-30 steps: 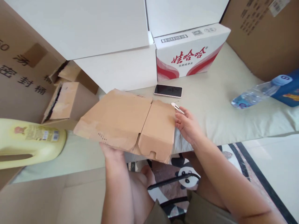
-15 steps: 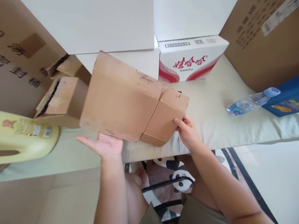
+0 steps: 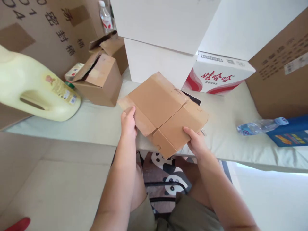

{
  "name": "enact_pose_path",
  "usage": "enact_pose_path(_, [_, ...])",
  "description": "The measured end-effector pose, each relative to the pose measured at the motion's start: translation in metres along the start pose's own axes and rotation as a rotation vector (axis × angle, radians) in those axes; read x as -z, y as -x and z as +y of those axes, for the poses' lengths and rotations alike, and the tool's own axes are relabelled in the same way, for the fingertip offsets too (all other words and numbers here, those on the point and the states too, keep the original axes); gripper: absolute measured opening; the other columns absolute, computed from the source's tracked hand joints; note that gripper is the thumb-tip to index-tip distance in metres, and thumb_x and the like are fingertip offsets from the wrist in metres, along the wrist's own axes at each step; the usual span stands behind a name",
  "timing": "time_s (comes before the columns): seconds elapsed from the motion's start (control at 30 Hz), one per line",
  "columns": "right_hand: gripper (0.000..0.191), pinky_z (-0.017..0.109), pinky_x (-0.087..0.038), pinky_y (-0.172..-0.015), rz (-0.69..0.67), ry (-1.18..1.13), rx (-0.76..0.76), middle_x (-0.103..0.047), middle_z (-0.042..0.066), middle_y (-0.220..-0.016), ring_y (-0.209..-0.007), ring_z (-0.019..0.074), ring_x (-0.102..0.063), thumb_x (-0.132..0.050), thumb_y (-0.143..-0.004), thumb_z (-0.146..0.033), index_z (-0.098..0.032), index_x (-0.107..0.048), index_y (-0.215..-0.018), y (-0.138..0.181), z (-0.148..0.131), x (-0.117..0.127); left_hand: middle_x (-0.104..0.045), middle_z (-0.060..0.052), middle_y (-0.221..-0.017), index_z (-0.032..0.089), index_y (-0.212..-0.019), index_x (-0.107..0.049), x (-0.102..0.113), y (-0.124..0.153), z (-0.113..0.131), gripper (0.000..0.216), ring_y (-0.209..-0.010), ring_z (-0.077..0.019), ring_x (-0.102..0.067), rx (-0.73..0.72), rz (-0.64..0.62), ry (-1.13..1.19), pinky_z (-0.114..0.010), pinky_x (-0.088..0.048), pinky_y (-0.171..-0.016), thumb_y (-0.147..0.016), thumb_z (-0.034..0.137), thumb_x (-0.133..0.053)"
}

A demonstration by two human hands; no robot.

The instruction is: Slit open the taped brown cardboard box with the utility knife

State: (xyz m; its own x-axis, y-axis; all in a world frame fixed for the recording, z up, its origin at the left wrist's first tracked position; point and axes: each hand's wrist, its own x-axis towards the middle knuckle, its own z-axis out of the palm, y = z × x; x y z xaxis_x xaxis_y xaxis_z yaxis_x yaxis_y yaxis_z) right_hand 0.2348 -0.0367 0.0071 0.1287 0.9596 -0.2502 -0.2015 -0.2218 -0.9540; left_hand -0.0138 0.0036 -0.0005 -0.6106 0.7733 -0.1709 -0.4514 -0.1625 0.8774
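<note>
I hold a flattened brown cardboard box over the front edge of a pale cushioned surface. My left hand grips its left flap, thumb on top. At the lower right edge my right hand pinches the cardboard, fingers underneath. The box lies nearly flat, flaps folded out toward me. A dark phone shows only as a corner behind the cardboard.
A yellow jug lies at left, beside a small open carton. Stacked white boxes and a red-and-white printed case stand behind. A water bottle and a blue box lie at right. Large brown cartons flank both sides.
The cardboard was tilted up on edge, then came back down nearly flat. My left hand went from open under it to gripping its left flap. The view swung left.
</note>
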Motion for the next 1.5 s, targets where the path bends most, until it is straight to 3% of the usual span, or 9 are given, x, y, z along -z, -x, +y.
enact_pose_path(0.1, [0.042,0.05,-0.06,-0.095,0.039,0.182,0.12,-0.079,0.009,-0.103,-0.106,0.0312,-0.073,-0.079,-0.067,-0.053,-0.023,-0.07,-0.096,0.002,0.014,0.013,-0.078,-0.013,-0.107,0.018,-0.094,-0.071,0.002,-0.002,-0.008,0.021,-0.104,-0.0293,-0.075,-0.027,-0.009,-0.11,-0.043,-0.062,-0.093,-0.078,0.031,-0.073])
enact_pose_path(0.2, [0.044,0.052,-0.056,-0.1,0.117,0.418,0.264,-0.077,0.012,-0.104,-0.111,0.0332,-0.071,-0.076,-0.067,-0.056,-0.022,-0.068,-0.093,-0.003,0.029,0.029,-0.076,-0.014,-0.096,0.017,-0.082,-0.066,0.004,-0.003,-0.02,0.009,-0.101,-0.0309,-0.074,-0.079,-0.032,-0.42,-0.043,-0.059,-0.093,-0.082,0.025,-0.069])
enact_pose_path(0.3, [0.048,0.054,-0.053,-0.104,0.115,0.467,0.283,-0.076,0.015,-0.108,-0.114,0.0348,-0.069,-0.075,-0.065,-0.059,-0.022,-0.067,-0.093,-0.012,0.04,0.039,-0.075,-0.016,-0.095,0.02,-0.076,-0.06,0.003,-0.002,-0.03,0.013,-0.106,-0.0328,-0.071,-0.109,-0.078,-0.632,-0.044,-0.055,-0.094,-0.088,0.025,-0.063])
enact_pose_path(0.43, [0.05,0.053,-0.055,-0.102,0.115,0.474,0.323,-0.075,0.015,-0.112,-0.115,0.0331,-0.069,-0.065,-0.071,-0.064,-0.022,-0.068,-0.097,-0.02,0.046,0.041,-0.072,-0.019,-0.097,0.024,-0.074,-0.047,0.001,0.008,-0.035,0.022,-0.113,-0.0372,-0.068,-0.151,0.03,-0.86,-0.047,-0.05,-0.101,-0.089,0.029,-0.063])
enact_pose_path(0.67, [0.046,0.055,-0.05,-0.108,0.126,0.515,0.375,-0.075,0.016,-0.113,-0.121,0.0347,-0.066,-0.063,-0.07,-0.063,-0.023,-0.066,-0.094,-0.022,0.053,0.043,-0.07,-0.017,-0.096,0.024,-0.079,-0.047,0.002,0.016,-0.039,0.015,-0.116,-0.0352,-0.065,-0.193,0.05,-0.883,-0.047,-0.048,-0.103,-0.09,0.026,-0.056])
enact_pose_path(1.03, [0.038,0.054,-0.045,-0.113,0.045,0.495,0.375,-0.074,0.016,-0.113,-0.133,0.0375,-0.058,-0.065,-0.076,-0.058,-0.024,-0.065,-0.093,-0.016,0.051,0.039,-0.071,-0.014,-0.093,0.025,-0.077,-0.047,0.004,0.013,-0.034,0.016,-0.108,-0.035,-0.068,-0.209,0.063,-1.014,-0.049,-0.05,-0.1,-0.083,0.027,-0.061])
enact_pose_path(1.27, [0.03,0.058,-0.048,-0.109,0.071,0.438,0.36,-0.075,0.011,-0.092,-0.119,0.0384,-0.065,-0.071,-0.069,-0.055,-0.028,-0.067,-0.08,-0.015,0.051,0.031,-0.069,-0.014,-0.084,0.027,-0.071,-0.047,0.003,0.005,-0.028,0.014,-0.108,-0.0384,-0.068,-0.214,0.059,-1.016,-0.052,-0.051,-0.097,-0.078,0.031,-0.058])
enact_pose_path(1.5, [0.036,0.056,-0.05,-0.109,0.085,0.299,0.337,-0.078,0.01,-0.097,-0.112,0.0354,-0.069,-0.074,-0.067,-0.058,-0.026,-0.071,-0.086,-0.015,0.049,0.027,-0.065,-0.013,-0.078,0.027,-0.066,-0.042,0.01,-0.009,-0.031,0.018,-0.107,-0.0393,-0.067,-0.252,-0.016,-0.957,-0.052,-0.05,-0.097,-0.078,0.033,-0.055])
